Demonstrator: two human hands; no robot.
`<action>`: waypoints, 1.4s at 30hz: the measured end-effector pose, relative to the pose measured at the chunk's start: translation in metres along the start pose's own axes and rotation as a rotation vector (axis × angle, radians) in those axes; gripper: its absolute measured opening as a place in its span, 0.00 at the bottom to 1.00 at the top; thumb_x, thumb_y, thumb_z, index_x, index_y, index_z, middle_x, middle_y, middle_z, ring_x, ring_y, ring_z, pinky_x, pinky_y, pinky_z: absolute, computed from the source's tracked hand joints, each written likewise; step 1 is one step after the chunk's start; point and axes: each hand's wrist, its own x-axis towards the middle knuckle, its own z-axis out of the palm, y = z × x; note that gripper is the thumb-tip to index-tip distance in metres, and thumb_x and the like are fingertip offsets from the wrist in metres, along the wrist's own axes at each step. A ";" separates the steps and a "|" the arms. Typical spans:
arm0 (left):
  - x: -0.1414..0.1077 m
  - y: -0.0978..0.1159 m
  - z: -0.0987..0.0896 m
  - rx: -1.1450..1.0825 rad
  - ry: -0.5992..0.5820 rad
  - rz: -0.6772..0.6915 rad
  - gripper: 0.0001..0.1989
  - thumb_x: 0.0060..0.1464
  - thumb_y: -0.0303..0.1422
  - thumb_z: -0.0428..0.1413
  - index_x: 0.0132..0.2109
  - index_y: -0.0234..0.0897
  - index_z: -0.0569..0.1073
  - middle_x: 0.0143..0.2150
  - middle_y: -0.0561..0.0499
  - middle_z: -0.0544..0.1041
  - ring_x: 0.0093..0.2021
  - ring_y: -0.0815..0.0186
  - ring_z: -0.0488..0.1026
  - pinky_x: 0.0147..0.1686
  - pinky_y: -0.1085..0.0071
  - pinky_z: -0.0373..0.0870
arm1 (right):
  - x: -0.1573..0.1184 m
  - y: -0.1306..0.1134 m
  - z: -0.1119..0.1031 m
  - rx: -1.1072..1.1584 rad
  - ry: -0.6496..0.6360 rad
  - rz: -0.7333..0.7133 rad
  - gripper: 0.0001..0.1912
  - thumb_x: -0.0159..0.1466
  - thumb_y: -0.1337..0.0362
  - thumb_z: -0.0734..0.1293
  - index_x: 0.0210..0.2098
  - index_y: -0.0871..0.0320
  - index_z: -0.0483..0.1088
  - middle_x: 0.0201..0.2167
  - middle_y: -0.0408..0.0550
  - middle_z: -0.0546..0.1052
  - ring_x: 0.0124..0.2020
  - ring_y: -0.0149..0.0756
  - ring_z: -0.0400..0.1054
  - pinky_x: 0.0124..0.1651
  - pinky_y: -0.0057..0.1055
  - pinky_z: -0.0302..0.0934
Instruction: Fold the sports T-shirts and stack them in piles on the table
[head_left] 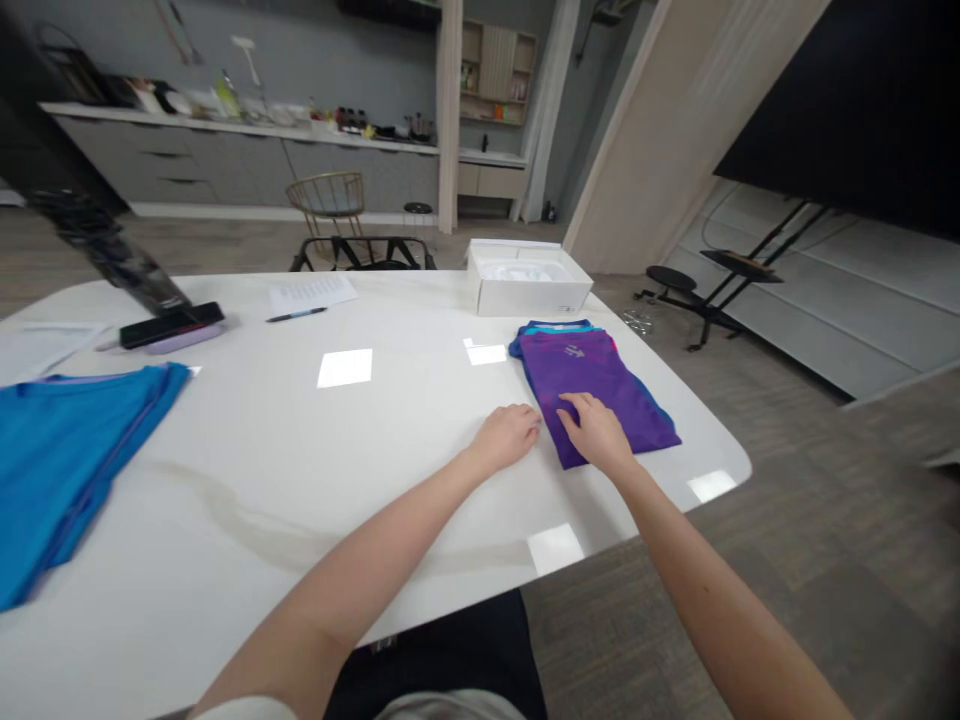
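Note:
A folded purple shirt [577,370] with a small pale print lies on top of a short stack near the right end of the table. Blue folded fabric [529,328] shows from under it along the far edge and the sides. My right hand [598,430] rests on the near part of the purple shirt, thumb and fingers apart. Just off the stack's left edge is my left hand [508,437], its fingers curled in and pressed together. Nothing shows between them, though some fingertips are hard to see. Blue folded shirts [82,430] lie at the table's far left.
A white open box [529,290] stands behind the stack. On the white table [405,440] are also a printed sheet [311,292], a pen [297,314] and a black stand base [171,325] with a post. Chairs [364,250] stand beyond the far edge.

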 end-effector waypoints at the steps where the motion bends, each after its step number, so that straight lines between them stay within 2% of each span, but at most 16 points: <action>1: -0.020 -0.014 -0.014 -0.019 0.027 -0.036 0.15 0.67 0.30 0.51 0.54 0.39 0.79 0.54 0.46 0.81 0.55 0.60 0.78 0.60 0.62 0.72 | 0.003 -0.024 0.006 0.066 -0.030 -0.053 0.18 0.72 0.59 0.61 0.56 0.57 0.74 0.53 0.56 0.79 0.52 0.48 0.75 0.54 0.42 0.67; 5: -0.116 -0.070 -0.067 -0.041 0.133 -0.187 0.12 0.65 0.28 0.52 0.50 0.39 0.79 0.51 0.47 0.82 0.52 0.60 0.78 0.56 0.63 0.73 | 0.017 -0.135 0.041 0.337 -0.235 -0.226 0.13 0.71 0.59 0.64 0.47 0.55 0.78 0.44 0.49 0.83 0.40 0.38 0.76 0.46 0.32 0.66; 10: -0.241 -0.130 -0.129 0.077 0.297 -0.423 0.11 0.63 0.26 0.53 0.47 0.41 0.78 0.48 0.48 0.81 0.51 0.59 0.78 0.54 0.61 0.72 | 0.028 -0.293 0.080 0.473 -0.420 -0.468 0.11 0.71 0.60 0.65 0.43 0.54 0.80 0.40 0.46 0.83 0.39 0.37 0.76 0.45 0.31 0.64; 14: -0.327 -0.168 -0.180 0.250 0.429 -0.650 0.11 0.63 0.26 0.53 0.47 0.40 0.78 0.51 0.47 0.80 0.53 0.57 0.76 0.55 0.58 0.69 | 0.031 -0.419 0.104 0.529 -0.515 -0.640 0.11 0.71 0.60 0.65 0.44 0.53 0.80 0.39 0.45 0.83 0.38 0.36 0.75 0.43 0.30 0.63; 19: -0.418 -0.218 -0.242 0.497 0.511 -0.945 0.12 0.66 0.29 0.50 0.51 0.41 0.77 0.55 0.45 0.78 0.57 0.53 0.74 0.56 0.55 0.66 | 0.043 -0.555 0.133 0.582 -0.496 -0.751 0.11 0.70 0.60 0.66 0.48 0.54 0.78 0.44 0.46 0.82 0.42 0.36 0.74 0.48 0.31 0.64; 23: -0.469 -0.256 -0.272 0.608 0.500 -1.184 0.15 0.68 0.32 0.49 0.57 0.40 0.74 0.58 0.41 0.76 0.58 0.50 0.72 0.55 0.53 0.66 | 0.058 -0.638 0.153 0.519 -0.414 -0.759 0.12 0.71 0.59 0.66 0.50 0.56 0.77 0.49 0.51 0.80 0.49 0.40 0.73 0.52 0.34 0.64; 27: -0.490 -0.281 -0.280 0.605 0.480 -1.331 0.16 0.69 0.37 0.49 0.58 0.39 0.73 0.58 0.39 0.75 0.58 0.48 0.71 0.52 0.53 0.67 | 0.067 -0.688 0.172 0.405 -0.345 -0.747 0.14 0.72 0.57 0.66 0.52 0.55 0.75 0.53 0.54 0.76 0.54 0.45 0.70 0.54 0.39 0.64; 32: -0.486 -0.290 -0.280 0.587 0.482 -1.353 0.13 0.70 0.37 0.47 0.49 0.40 0.76 0.54 0.39 0.77 0.56 0.48 0.71 0.47 0.56 0.68 | 0.064 -0.710 0.192 0.259 -0.384 -0.769 0.12 0.74 0.57 0.63 0.50 0.54 0.73 0.53 0.54 0.75 0.55 0.49 0.68 0.53 0.44 0.64; 37: -0.485 -0.282 -0.280 0.603 0.541 -1.264 0.12 0.70 0.36 0.47 0.47 0.42 0.76 0.50 0.43 0.79 0.53 0.50 0.72 0.48 0.57 0.66 | 0.063 -0.706 0.188 0.187 -0.366 -0.844 0.13 0.77 0.60 0.57 0.51 0.57 0.70 0.54 0.57 0.74 0.56 0.49 0.67 0.55 0.46 0.62; 40: -0.478 -0.273 -0.279 0.628 0.595 -1.194 0.12 0.71 0.36 0.48 0.47 0.43 0.76 0.49 0.44 0.79 0.53 0.52 0.72 0.52 0.56 0.63 | 0.066 -0.688 0.175 0.219 -0.347 -0.854 0.13 0.77 0.61 0.56 0.51 0.57 0.69 0.53 0.57 0.74 0.55 0.48 0.67 0.53 0.43 0.62; 42: -0.466 -0.266 -0.276 0.617 0.622 -1.152 0.12 0.71 0.36 0.48 0.47 0.43 0.76 0.50 0.45 0.79 0.53 0.53 0.72 0.54 0.57 0.62 | 0.069 -0.667 0.163 0.251 -0.347 -0.849 0.12 0.77 0.62 0.55 0.50 0.56 0.68 0.53 0.56 0.75 0.53 0.46 0.68 0.51 0.40 0.61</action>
